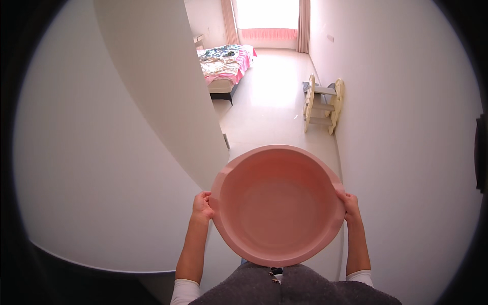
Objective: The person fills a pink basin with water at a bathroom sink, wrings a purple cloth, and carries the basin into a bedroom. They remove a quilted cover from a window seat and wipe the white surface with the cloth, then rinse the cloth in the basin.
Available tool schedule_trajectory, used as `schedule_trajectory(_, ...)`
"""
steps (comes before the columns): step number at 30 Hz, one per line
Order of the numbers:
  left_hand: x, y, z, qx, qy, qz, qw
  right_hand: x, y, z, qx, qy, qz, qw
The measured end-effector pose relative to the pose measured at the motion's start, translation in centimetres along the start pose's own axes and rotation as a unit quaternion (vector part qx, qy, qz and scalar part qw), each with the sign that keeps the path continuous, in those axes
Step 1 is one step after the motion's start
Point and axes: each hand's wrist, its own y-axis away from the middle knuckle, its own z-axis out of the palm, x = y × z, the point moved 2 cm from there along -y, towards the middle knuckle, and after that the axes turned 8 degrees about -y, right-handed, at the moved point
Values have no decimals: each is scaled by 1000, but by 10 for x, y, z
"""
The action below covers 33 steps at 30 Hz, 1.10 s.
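A round pink basin (278,213) with a wide rim is held in front of my body, its open top facing me. Nothing shows inside it. My left hand (203,205) grips the rim at its left side, the fingers partly hidden behind the edge. On the opposite side my right hand (349,205) is closed round the rim, its thumb near the top. Both forearms reach up from the lower edge, sleeves pushed back.
White walls flank me, the left one ending at a corner beside the basin. Ahead lies a pale floor (264,107). A cream-sided shelf rack (323,105) stands against the right wall (401,152). Farther left is a bed (226,66) with rumpled covers; a bright curtained window (268,14) is beyond.
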Motion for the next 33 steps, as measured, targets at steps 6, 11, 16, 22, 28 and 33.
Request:
schedule_trajectory(6,103,-157,76,19,-8,30,999,-32,-188,94,-25,-3,5,1000)
schedule_trajectory(11,179,-307,146,-14,12,23,1000,-62,-332,155,6,-12,-10,1000)
schedule_trajectory(16,273,-428,224,-9,0,14,1000,-114,-462,228,2,-45,-8,999)
schedule_trajectory(22,375,-583,342,25,-21,27,999,-174,-684,308,-27,-9,-23,999)
schedule_trajectory(28,477,-737,433,45,33,34,998,-249,-890,406,-42,-9,-6,999)
schedule_trajectory(33,572,-859,541,27,42,47,998,-304,-1058,489,-47,-21,-1,999)
